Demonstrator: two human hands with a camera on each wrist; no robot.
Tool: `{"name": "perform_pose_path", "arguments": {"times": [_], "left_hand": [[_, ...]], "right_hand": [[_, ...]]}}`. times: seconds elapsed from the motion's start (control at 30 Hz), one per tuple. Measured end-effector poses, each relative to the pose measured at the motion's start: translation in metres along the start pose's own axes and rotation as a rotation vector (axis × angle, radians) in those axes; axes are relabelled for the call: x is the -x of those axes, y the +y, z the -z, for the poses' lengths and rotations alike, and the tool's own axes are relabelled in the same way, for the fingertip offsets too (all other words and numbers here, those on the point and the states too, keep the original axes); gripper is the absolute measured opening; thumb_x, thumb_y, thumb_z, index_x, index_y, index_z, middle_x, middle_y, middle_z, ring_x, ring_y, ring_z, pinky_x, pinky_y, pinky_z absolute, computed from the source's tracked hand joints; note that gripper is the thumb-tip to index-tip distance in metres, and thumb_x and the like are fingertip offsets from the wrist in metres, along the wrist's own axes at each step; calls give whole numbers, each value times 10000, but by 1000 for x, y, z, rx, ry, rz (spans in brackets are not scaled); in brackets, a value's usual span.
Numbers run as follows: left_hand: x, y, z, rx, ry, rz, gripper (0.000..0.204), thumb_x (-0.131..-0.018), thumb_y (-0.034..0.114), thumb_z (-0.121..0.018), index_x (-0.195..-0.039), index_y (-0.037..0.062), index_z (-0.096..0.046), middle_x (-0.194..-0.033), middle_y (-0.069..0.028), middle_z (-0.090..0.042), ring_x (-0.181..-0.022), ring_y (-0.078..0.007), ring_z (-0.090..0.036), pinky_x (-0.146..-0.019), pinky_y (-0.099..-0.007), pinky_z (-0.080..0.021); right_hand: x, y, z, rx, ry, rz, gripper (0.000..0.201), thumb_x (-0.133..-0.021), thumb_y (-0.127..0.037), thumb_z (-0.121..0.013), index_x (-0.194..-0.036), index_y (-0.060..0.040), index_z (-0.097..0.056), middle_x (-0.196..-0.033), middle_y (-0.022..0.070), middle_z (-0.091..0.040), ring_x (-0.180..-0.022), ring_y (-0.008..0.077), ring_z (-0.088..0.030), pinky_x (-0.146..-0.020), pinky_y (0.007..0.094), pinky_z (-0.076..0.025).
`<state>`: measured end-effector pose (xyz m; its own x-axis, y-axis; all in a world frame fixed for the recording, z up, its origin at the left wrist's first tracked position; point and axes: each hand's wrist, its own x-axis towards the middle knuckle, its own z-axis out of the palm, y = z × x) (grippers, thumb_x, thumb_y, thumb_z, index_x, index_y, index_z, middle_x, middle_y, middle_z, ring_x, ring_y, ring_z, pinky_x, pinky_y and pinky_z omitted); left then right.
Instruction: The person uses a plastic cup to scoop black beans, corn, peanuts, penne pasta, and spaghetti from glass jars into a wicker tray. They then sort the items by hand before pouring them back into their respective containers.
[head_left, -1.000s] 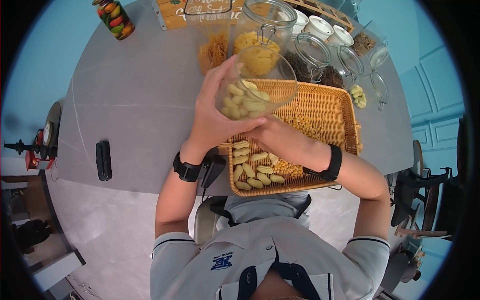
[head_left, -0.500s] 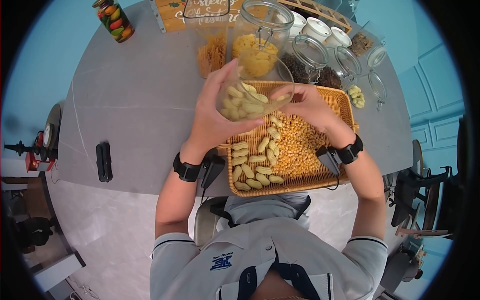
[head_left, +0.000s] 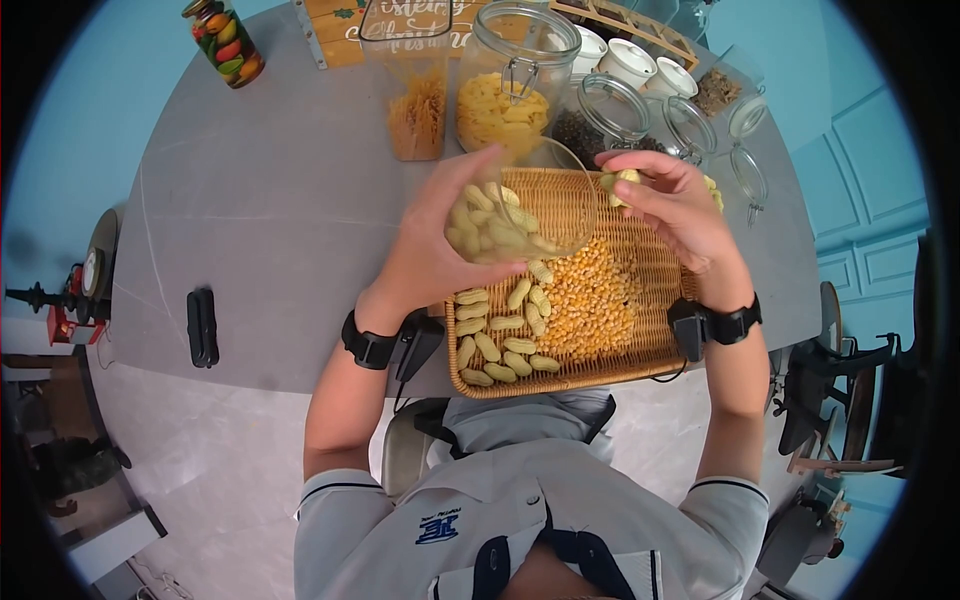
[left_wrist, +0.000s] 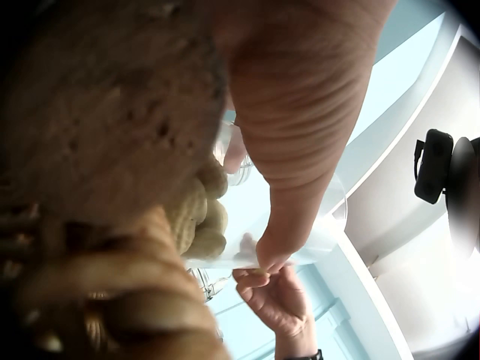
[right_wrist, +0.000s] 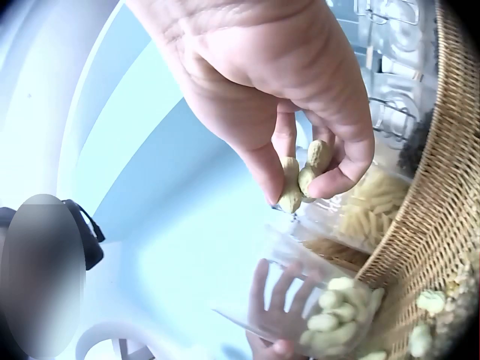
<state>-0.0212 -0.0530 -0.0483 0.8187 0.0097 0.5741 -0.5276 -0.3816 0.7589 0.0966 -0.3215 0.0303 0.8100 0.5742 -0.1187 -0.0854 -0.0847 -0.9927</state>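
Observation:
My left hand (head_left: 425, 240) grips a clear, wide-mouthed container (head_left: 568, 245) tilted over the left part of a wicker tray (head_left: 665, 300). Peanuts in their shells (head_left: 485, 222) are heaped inside it. To the right of the container's mouth, over the tray's far side, my right hand (head_left: 690, 215) pinches peanuts; two shells (right_wrist: 291, 189) show between its fingertips in the right wrist view. Below, loose peanuts (head_left: 508, 322) lie in the tray's left part, beside a spread of yellow corn kernels (head_left: 590, 305).
Behind the tray stand a tall container of spaghetti (head_left: 416, 120), a pasta jar (head_left: 500, 110), open clip-top jars (head_left: 600, 115) and white pots (head_left: 628, 62). A jar of colourful fruit (head_left: 228, 45) is far left. A black case (head_left: 203, 328) lies on the grey table (head_left: 270, 220).
My right hand has come from beside the left hand, past the container's mouth, out to the right with peanuts in its fingertips. The left hand still holds the container, slightly lower.

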Motion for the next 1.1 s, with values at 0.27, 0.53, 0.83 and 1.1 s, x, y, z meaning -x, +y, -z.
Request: {"name": "perform_pose_path", "arguments": {"times": [0.27,0.53,0.83,1.1], "left_hand": [[-1,1,-5,17,-128,31,961,-629,212,-936,-1481,128,-499,-1422,-126,-557,-1324,-341,-514,-1124,-440,-410],[2,0,-3,-82,-137,-24,949,-627,258,-926,-1477,163,-515,-1404,-111,-581,-1312,-343,-521,-1113,-450,-407],[1,4,-1,-134,-189,-19,974,-611,243,-961,-1473,118,-524,-1423,-101,-579,-1307,-307,-539,-1112,-415,-428],[2,-3,-4,-78,-125,-35,963,-624,282,-925,-1482,161,-507,-1402,-102,-580,-1288,-338,-537,-1097,-462,-422]], "right_hand": [[26,-36,-47,596,-150,446,226,-835,-4,-784,-1058,-23,-748,-1207,83,-684,-958,177,-673,-798,288,-537],[19,-34,-72,1001,-442,441,243,-810,-23,-776,-1046,-36,-721,-1209,122,-667,-1118,350,-648,-903,427,-540],[0,-31,-67,1031,-689,364,281,-856,-42,-720,-1130,7,-683,-1213,151,-672,-1111,388,-640,-919,456,-518],[18,-44,-40,805,-469,377,286,-892,-67,-729,-1171,-4,-725,-1087,124,-754,-972,288,-728,-852,357,-570]]}}
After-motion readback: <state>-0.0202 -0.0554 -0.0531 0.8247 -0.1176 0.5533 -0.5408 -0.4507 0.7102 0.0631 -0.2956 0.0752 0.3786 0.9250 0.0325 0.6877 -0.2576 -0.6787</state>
